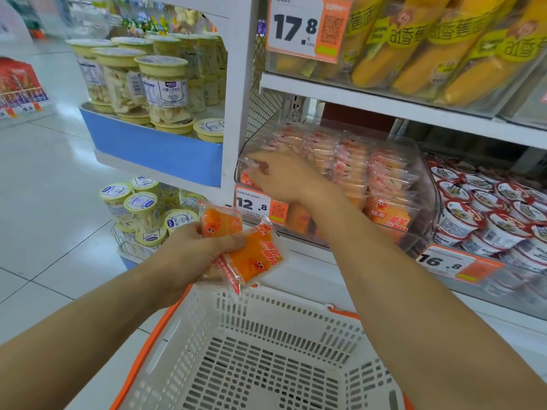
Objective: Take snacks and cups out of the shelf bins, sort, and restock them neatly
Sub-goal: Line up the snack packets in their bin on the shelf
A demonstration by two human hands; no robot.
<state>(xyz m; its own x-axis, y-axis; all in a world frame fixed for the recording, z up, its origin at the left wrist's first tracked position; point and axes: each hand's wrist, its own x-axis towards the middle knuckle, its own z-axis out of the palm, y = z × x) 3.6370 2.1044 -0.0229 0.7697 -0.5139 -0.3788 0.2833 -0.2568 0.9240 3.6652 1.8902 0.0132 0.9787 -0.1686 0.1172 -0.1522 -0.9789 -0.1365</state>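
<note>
A white slotted plastic shopping basket with an orange rim [183, 344] occupies the lower foreground, directly below both forearms. No item is visible on the shown part of its floor.

The left hand [189, 255] is held above the far rim of the basket. Its fingers and thumb are curled round several flat orange snack packets in clear wrappers with red print [251, 255]; one packet fans upward, another hangs toward the basket.

The right hand [284, 179] reaches over the front wall of a clear rigid plastic shelf bin [426, 184]. Its fingertips are pinched on one more packet at the bin's front left corner. The bin holds upright rows of matching orange packets [355, 164]. An orange-bordered price tag reading 12.8 [257, 204] is fixed to the bin front, just below the right wrist.

To the right, the neighbouring bin holds small white cups with red-rimmed foil lids [485, 214], above a tag reading 16.8 [447, 261]. The upper shelf carries long yellow wrapped snacks [429, 45]. To the left, an end shelf with a blue front carries clear tubs with pale yellow lids [159, 87].
</note>
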